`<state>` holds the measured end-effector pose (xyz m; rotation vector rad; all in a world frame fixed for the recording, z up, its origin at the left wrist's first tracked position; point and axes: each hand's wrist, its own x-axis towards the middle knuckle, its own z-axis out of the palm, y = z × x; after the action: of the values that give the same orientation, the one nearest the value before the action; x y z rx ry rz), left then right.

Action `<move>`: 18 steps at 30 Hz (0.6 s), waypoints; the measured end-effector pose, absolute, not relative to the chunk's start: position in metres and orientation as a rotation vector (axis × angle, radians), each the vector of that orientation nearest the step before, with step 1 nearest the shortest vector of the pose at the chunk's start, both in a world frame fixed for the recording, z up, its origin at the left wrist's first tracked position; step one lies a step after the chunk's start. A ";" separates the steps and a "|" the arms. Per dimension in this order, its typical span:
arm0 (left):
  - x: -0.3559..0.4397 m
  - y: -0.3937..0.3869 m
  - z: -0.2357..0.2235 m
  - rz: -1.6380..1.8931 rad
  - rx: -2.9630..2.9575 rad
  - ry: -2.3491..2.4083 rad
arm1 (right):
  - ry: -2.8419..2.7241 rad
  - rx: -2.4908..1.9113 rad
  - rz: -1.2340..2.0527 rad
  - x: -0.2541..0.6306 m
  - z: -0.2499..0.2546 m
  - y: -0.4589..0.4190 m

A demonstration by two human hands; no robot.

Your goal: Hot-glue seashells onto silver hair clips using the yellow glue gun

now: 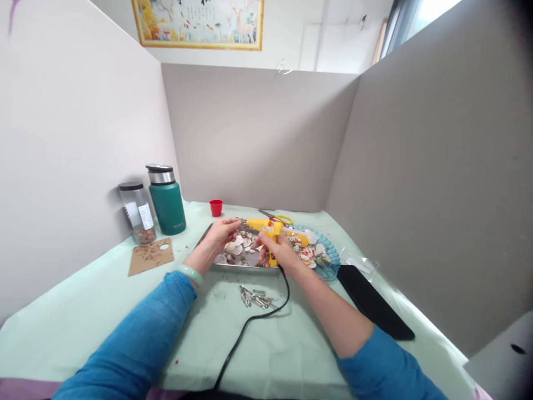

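Observation:
My right hand is wrapped round the handle of a yellow hot glue gun, whose nozzle points left. A black cord runs from the base of its handle toward me. At the nozzle tip, the fingers of my left hand are pinched together on something small that I cannot make out. Under both hands lies a metal tray of seashells. A blue scalloped plate with more shells stands to the right, partly behind my right hand. Closer to me is a small pile of silver metal clips.
A green bottle, a clear jar and a piece of brown board are at the left. A red cup and scissors stand behind the tray. A black flat object lies right. Grey panels enclose the table.

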<state>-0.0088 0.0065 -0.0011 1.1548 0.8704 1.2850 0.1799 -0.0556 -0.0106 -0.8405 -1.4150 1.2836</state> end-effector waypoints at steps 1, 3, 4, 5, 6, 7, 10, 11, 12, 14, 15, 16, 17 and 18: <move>-0.009 0.007 -0.001 1.283 1.154 0.870 | -1.418 -0.842 1.284 0.180 -0.011 -0.055; -0.010 0.008 -0.003 1.279 1.157 0.866 | -1.427 -0.843 1.280 0.180 -0.012 -0.054; -0.010 0.009 -0.003 1.277 1.159 0.862 | -1.432 -0.842 1.279 0.180 -0.012 -0.054; -0.010 0.010 -0.004 1.275 1.161 0.858 | -1.435 -0.843 1.280 0.180 -0.012 -0.054; -0.010 0.010 -0.004 1.278 1.161 0.852 | -1.436 -0.845 1.283 0.180 -0.012 -0.054; -0.010 0.010 -0.004 1.281 1.161 0.848 | -1.435 -0.847 1.286 0.180 -0.012 -0.054; -0.009 0.008 -0.002 1.281 1.156 0.846 | -1.436 -0.853 1.274 0.180 -0.012 -0.054; -0.009 0.007 -0.001 1.277 1.155 0.849 | -1.441 -0.853 1.268 0.180 -0.012 -0.054; -0.009 0.007 -0.001 1.275 1.153 0.853 | -1.447 -0.852 1.265 0.180 -0.012 -0.054; -0.010 0.007 0.000 1.272 1.154 0.855 | -1.462 -0.851 1.265 0.180 -0.013 -0.053; -0.010 0.007 -0.001 1.273 1.157 0.852 | -1.468 -0.848 1.266 0.180 -0.014 -0.053; -0.010 0.008 -0.001 1.273 1.160 0.849 | -1.470 -0.845 1.264 0.181 -0.015 -0.052; -0.011 0.008 -0.002 1.273 1.163 0.846 | -1.470 -0.843 1.264 0.181 -0.015 -0.052; -0.011 0.009 -0.003 1.273 1.166 0.842 | -1.469 -0.841 1.265 0.181 -0.015 -0.052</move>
<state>-0.0110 0.0092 -0.0026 1.1663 0.8420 1.2729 0.1808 -0.0516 -0.0153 -0.8414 -1.4693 1.2649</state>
